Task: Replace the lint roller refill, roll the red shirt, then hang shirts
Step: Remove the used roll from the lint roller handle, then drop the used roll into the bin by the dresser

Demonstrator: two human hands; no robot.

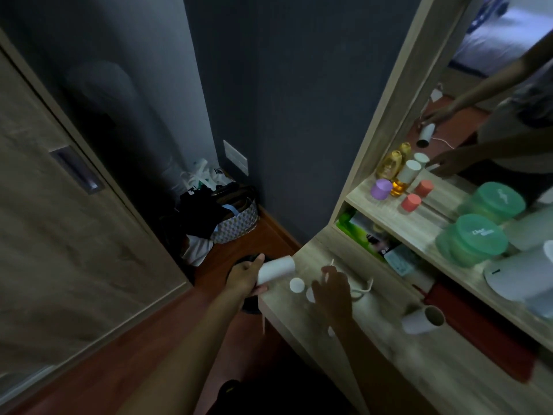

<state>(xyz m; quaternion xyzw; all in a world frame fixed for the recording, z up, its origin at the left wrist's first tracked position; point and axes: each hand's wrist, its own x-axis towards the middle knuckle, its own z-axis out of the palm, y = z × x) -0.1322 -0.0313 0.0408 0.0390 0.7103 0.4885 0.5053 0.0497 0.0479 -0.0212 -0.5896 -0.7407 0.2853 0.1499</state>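
Gripping white roll (276, 269), left hand (244, 277)

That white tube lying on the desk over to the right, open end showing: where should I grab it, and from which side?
Grip the white tube across its middle, coming down from above. It lies on its side on the desk, so the curved wall faces up with bare desk around it. The right hand looks nearer; the left hand already holds another roll.
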